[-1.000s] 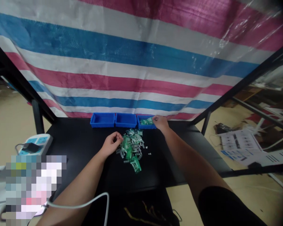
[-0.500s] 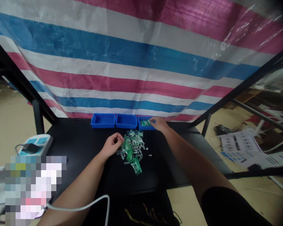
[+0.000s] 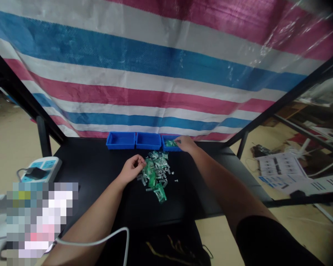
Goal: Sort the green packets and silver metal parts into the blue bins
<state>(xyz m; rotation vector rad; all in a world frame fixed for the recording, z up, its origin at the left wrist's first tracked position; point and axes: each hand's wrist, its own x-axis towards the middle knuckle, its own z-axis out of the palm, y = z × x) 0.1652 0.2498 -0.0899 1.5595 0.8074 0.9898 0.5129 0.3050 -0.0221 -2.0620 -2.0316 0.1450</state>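
Observation:
My right hand (image 3: 186,143) reaches over the right-hand blue bin (image 3: 172,148), its fingers bent together above the small green packets (image 3: 170,143) inside. Whether anything is between those fingertips cannot be made out. At the left edge of a pile of small metal parts (image 3: 161,173) and green plastic packets (image 3: 152,177) rests my left hand (image 3: 133,167), fingers curled in towards the thumb. What it holds, if anything, is hidden. One green packet (image 3: 160,193) lies at the near end of the pile. A small screw-like piece (image 3: 176,180) lies apart on the right.
Two more blue bins (image 3: 121,147) (image 3: 148,146) stand in line at the back of the black table (image 3: 94,162). A power strip (image 3: 48,166) sits at the left, with a white cable (image 3: 100,242) in front. Striped sheeting (image 3: 144,96) hangs behind.
The view has shifted slightly. My right hand stays at the right-hand bin, with its fingertips a little lower over the packets. My left hand keeps its place by the pile.

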